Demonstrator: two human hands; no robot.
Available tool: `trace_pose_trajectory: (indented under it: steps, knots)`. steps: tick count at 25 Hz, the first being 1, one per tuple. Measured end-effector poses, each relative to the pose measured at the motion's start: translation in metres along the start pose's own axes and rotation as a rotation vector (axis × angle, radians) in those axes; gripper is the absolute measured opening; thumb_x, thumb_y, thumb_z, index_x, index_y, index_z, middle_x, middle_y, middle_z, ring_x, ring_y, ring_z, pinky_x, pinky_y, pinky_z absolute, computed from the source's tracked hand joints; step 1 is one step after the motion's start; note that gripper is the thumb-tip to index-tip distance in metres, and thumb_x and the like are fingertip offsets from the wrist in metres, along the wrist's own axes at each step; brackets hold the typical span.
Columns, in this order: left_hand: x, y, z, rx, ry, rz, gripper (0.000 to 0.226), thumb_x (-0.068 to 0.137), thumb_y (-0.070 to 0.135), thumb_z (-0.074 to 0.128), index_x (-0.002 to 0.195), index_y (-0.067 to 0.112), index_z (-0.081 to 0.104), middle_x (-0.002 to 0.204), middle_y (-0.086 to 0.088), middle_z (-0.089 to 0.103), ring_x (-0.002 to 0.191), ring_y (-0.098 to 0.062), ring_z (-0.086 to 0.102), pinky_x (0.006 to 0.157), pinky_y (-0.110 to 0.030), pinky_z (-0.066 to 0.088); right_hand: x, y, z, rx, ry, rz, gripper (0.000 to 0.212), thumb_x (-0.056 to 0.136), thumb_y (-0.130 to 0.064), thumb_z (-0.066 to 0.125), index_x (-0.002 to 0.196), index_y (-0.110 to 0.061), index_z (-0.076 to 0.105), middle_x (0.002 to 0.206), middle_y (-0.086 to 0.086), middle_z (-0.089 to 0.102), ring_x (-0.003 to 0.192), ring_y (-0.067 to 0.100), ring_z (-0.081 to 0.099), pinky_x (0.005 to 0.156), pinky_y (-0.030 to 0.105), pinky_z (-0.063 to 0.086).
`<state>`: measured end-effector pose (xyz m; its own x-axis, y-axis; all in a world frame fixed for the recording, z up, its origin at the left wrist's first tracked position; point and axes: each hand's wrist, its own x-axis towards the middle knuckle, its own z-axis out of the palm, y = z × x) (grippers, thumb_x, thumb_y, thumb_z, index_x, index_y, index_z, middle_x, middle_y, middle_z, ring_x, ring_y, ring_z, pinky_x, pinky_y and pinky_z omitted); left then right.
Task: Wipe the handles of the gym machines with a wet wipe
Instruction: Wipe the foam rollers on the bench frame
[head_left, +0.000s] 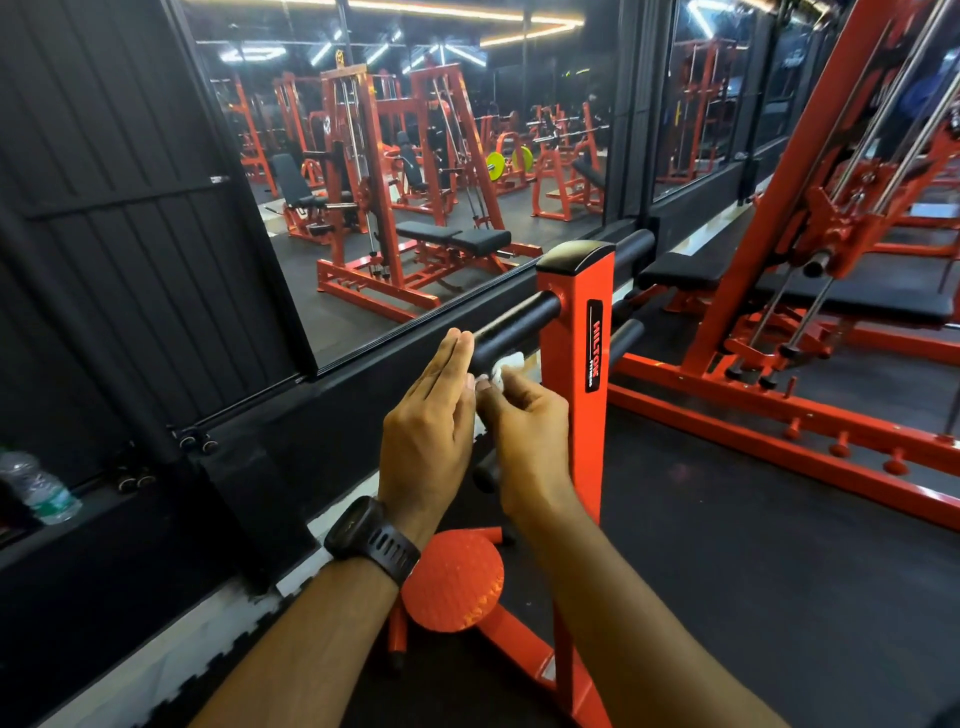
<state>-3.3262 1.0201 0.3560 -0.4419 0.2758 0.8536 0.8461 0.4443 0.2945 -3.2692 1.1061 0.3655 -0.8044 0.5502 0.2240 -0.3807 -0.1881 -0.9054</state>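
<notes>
A black rubber floor (727, 519) is spreading beneath orange gym machines, and a wall mirror (415, 156) on the far left is reflecting more of them. Near the middle, an orange post (571, 322) is carrying short black padded handles, and the upper left handle (514, 325) is sticking out toward the person. The wet wipe (506, 366) is sitting bunched against the underside of that handle, close to its free end.

Crumpled this small, the wipe is probably touching only a patch, so the top and far side of the handle risk going uncleaned unless it is opened out and worked around. Being held only in a pinch, it could also be slipping free and dropping to the floor.

The left hand (431, 410), with a black watch (371, 540) at the wrist, is reaching forward, fingers straight and together, fingertips resting on the handle's end and gripping nothing. The right hand (524, 415) is reaching in from the near right, fingers curled, pinching the wipe up against the handle.
</notes>
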Motion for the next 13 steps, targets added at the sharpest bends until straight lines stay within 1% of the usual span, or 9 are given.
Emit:
trace_pose_trajectory:
  steps: [1,2,3,4,6,8,10,11,13]
  knots:
    - [-0.001,0.000,-0.001,-0.008,-0.010,-0.001,0.044,0.102,0.014,0.051,0.146,0.008,0.047,0.149,-0.008,0.048,0.139,-0.011,0.042,0.111,-0.015,0.037,-0.002,0.007,-0.002,-0.162,0.068,-0.169,0.012,0.097,-0.006,0.059,0.094,-0.004,0.071,0.090,0.017,0.069,0.082,0.015,0.061,0.077,0.042,0.054]
    - [-0.001,0.000,-0.002,-0.014,-0.015,0.000,0.045,0.102,0.014,0.051,0.146,0.008,0.046,0.149,-0.008,0.047,0.139,-0.011,0.042,0.111,-0.014,0.036,-0.002,0.009,-0.002,-0.296,0.164,-0.322,0.017,0.095,-0.003,0.061,0.103,-0.012,0.073,0.101,0.005,0.071,0.094,0.007,0.064,0.084,0.033,0.056]
    - [-0.001,0.001,-0.002,-0.020,-0.016,-0.003,0.045,0.102,0.015,0.050,0.146,0.008,0.046,0.149,-0.008,0.048,0.139,-0.012,0.043,0.111,-0.014,0.036,-0.001,0.009,-0.001,-0.395,0.230,-0.445,0.028,0.095,-0.001,0.061,0.117,-0.014,0.071,0.117,-0.001,0.069,0.111,0.003,0.061,0.095,0.029,0.053]
    - [-0.001,0.002,-0.002,-0.023,-0.016,-0.014,0.045,0.102,0.018,0.048,0.146,0.008,0.046,0.148,-0.009,0.049,0.137,-0.014,0.046,0.110,-0.016,0.039,0.004,0.006,-0.001,-0.453,0.218,-0.507,0.035,0.095,0.000,0.060,0.127,-0.012,0.066,0.131,-0.001,0.063,0.124,0.002,0.054,0.105,0.029,0.048]
    - [-0.001,0.005,-0.003,-0.025,-0.021,-0.052,0.047,0.101,0.022,0.047,0.146,0.008,0.046,0.146,-0.011,0.052,0.133,-0.020,0.053,0.105,-0.026,0.049,0.014,0.001,0.001,-0.529,0.027,-0.532,0.040,0.097,-0.003,0.058,0.136,-0.008,0.058,0.144,0.003,0.053,0.135,-0.003,0.038,0.116,0.029,0.036]
    - [-0.002,0.007,-0.004,-0.054,-0.032,-0.082,0.048,0.101,0.022,0.048,0.147,0.010,0.044,0.145,-0.011,0.053,0.131,-0.022,0.055,0.102,-0.030,0.051,0.016,0.004,-0.004,-0.728,-0.032,-0.690,0.046,0.094,-0.002,0.062,0.139,-0.005,0.055,0.146,0.009,0.051,0.138,0.006,0.036,0.117,0.029,0.033]
    - [-0.002,0.009,-0.003,-0.089,-0.024,-0.088,0.048,0.101,0.019,0.050,0.148,0.011,0.042,0.148,-0.010,0.051,0.135,-0.020,0.051,0.106,-0.026,0.046,0.013,0.017,-0.016,-0.862,-0.045,-0.883,0.051,0.089,0.004,0.066,0.138,-0.002,0.055,0.146,0.016,0.051,0.139,0.022,0.041,0.118,0.029,0.032]
    - [-0.002,0.009,-0.002,-0.093,-0.013,-0.094,0.048,0.101,0.015,0.051,0.148,0.010,0.042,0.149,-0.009,0.049,0.137,-0.018,0.048,0.109,-0.022,0.043,0.011,0.024,-0.024,-0.901,-0.064,-0.930,0.054,0.086,0.008,0.068,0.137,-0.001,0.056,0.146,0.017,0.050,0.139,0.026,0.043,0.119,0.027,0.030]
    - [-0.004,0.012,0.001,-0.086,-0.007,-0.124,0.049,0.101,0.008,0.053,0.149,0.008,0.042,0.153,-0.008,0.044,0.141,-0.015,0.042,0.111,-0.014,0.036,0.010,0.030,-0.037,-0.982,-0.128,-0.960,0.061,0.079,0.013,0.071,0.137,-0.001,0.056,0.148,0.015,0.047,0.140,0.027,0.044,0.118,0.020,0.026]
